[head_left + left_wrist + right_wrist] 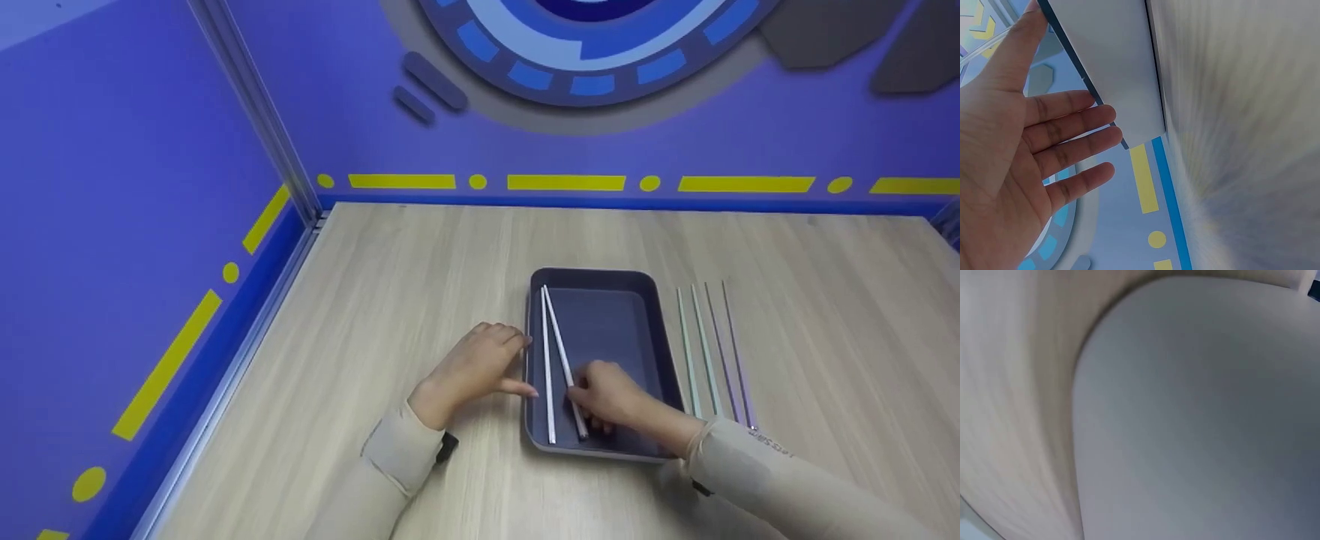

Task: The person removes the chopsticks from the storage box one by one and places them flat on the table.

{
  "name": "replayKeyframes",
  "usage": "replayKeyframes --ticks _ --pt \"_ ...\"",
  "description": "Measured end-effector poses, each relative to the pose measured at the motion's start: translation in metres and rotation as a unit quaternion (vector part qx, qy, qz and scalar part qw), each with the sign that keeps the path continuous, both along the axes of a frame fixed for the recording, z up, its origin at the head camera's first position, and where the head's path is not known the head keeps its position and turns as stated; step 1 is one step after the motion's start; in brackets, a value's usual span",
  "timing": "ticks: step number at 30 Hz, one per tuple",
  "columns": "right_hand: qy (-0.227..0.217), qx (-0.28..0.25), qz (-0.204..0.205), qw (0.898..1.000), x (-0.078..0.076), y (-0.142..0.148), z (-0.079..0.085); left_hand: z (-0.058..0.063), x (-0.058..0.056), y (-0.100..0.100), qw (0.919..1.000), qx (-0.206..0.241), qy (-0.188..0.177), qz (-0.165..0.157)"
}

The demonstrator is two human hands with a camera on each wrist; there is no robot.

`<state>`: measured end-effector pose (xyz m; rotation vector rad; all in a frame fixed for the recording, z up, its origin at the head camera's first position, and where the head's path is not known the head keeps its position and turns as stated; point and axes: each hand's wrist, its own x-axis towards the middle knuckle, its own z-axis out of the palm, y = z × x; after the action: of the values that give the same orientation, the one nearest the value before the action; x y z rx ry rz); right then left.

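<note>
Inside the dark grey rectangular tray (615, 322) on the pale wood-grain counter (420, 285), two slender silver chopsticks (547, 367) converge at their far ends. The right hand (611, 394) pinches the right-hand chopstick (559, 334) near its thick end, apparently to control its angle. The left hand (476, 360), fingers extended, touches the rim, presumably for steadiness. Only the left wrist view shows its palm.
</note>
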<state>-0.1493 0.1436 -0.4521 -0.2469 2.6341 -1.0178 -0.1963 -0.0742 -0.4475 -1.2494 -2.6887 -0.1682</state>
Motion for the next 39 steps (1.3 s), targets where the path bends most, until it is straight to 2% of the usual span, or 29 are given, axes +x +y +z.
replayKeyframes --ticks 8,28,39 --pt "-0.015 -0.031 0.004 0.999 -0.001 0.005 0.006 -0.001 0.000 -0.001 1.0000 0.002 0.004 -0.001" --pt "-0.037 -0.069 0.012 0.997 -0.003 0.024 0.021 0.000 0.001 -0.002 1.0000 0.002 0.008 0.000" --pt "-0.050 -0.087 -0.005 0.995 -0.005 0.035 0.032 -0.001 0.001 -0.001 0.9999 0.003 0.016 -0.002"
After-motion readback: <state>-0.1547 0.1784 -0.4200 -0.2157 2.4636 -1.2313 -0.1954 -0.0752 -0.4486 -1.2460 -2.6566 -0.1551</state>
